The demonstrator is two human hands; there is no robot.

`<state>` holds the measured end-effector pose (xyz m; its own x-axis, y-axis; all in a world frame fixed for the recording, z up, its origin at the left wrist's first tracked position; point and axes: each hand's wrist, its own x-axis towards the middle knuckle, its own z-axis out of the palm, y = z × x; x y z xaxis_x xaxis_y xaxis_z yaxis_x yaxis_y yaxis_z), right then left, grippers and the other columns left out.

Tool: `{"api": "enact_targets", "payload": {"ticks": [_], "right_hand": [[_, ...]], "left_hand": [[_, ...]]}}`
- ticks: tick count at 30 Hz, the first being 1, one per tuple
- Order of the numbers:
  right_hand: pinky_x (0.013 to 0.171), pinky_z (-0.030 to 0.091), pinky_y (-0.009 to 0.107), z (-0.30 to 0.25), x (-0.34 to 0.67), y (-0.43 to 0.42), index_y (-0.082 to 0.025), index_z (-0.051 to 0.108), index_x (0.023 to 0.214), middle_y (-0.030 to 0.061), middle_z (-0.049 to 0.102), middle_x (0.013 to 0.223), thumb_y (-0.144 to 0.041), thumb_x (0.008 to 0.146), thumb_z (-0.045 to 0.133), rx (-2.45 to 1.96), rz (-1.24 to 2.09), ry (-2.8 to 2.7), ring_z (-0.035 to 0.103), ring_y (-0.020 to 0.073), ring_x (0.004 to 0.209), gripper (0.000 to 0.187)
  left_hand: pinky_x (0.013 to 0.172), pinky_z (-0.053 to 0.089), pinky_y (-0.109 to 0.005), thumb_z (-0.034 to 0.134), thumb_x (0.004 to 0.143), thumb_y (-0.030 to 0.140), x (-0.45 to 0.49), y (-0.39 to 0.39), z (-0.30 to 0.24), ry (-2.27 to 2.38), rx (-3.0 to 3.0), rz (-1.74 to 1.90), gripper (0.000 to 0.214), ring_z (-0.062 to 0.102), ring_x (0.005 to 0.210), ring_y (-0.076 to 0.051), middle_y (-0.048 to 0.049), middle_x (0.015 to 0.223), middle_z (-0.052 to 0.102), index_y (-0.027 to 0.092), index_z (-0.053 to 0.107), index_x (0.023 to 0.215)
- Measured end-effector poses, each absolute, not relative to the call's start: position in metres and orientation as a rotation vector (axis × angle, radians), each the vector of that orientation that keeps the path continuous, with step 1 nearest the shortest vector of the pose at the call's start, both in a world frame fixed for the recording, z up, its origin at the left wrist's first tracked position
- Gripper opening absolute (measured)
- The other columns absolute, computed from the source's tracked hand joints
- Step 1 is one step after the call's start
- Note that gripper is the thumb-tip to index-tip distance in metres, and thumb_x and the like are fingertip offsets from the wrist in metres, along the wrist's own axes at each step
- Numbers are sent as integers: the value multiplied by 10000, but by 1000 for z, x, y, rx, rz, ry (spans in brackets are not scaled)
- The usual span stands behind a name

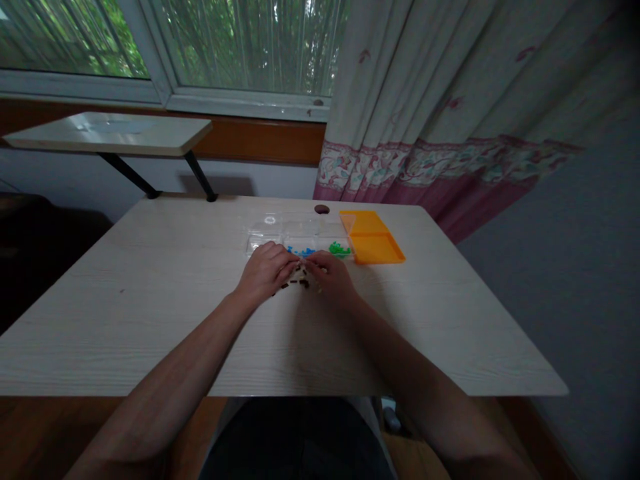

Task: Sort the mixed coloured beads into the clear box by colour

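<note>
My left hand point(269, 270) and my right hand point(331, 277) meet fingertip to fingertip at the front of a clear plastic compartment box point(315, 230). Both have their fingers drawn together; whatever sits between the tips is too small to name. Just below them, several small dark brown pieces point(303, 283) lie scattered on the table. Behind the fingertips, small blue pieces point(306, 253) fill one section of the box. Green pieces point(339, 249) are heaped in the section to the right.
An orange plastic case point(376, 247) lies unfolded at the box's right. Behind the box is a dark round cable hole point(321, 209) in the pale wooden table point(150, 293). A raised shelf point(115, 137) stands at the back left, and a curtain point(400, 100) hangs at the back right.
</note>
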<state>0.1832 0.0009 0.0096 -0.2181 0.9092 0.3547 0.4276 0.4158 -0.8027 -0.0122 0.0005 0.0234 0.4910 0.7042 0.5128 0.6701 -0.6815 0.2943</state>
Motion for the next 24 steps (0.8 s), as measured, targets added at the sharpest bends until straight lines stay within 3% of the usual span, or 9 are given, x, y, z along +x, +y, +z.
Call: {"api": "enact_targets", "payload": {"ticks": [4, 11, 24], "right_hand": [[736, 464, 276, 8, 184, 2, -211, 734, 839, 28, 702, 840, -421, 915, 573, -1135, 708, -1817, 621, 161, 812, 275], [889, 393, 352, -1, 203, 11, -215, 750, 900, 47, 719, 919, -250, 896, 617, -1278, 232, -2106, 586, 200, 918, 137], [835, 323, 366, 7, 199, 0, -214, 752, 866, 59, 675, 972, -309, 880, 657, -1366, 28, -2364, 500, 225, 956, 135]], "left_hand": [[828, 436, -361, 479, 985, 375, -17, 4, 23, 1291, 2566, 1092, 265, 558, 884, -206, -57, 883, 655, 198, 672, 947], [837, 433, -363, 504, 965, 387, -39, 26, 11, 1588, 2361, 1263, 262, 559, 849, -206, -51, 858, 645, 192, 660, 886], [874, 417, -404, 536, 926, 406, -51, 39, -6, 1780, 2258, 1237, 273, 548, 876, -238, -71, 853, 633, 198, 682, 825]]}}
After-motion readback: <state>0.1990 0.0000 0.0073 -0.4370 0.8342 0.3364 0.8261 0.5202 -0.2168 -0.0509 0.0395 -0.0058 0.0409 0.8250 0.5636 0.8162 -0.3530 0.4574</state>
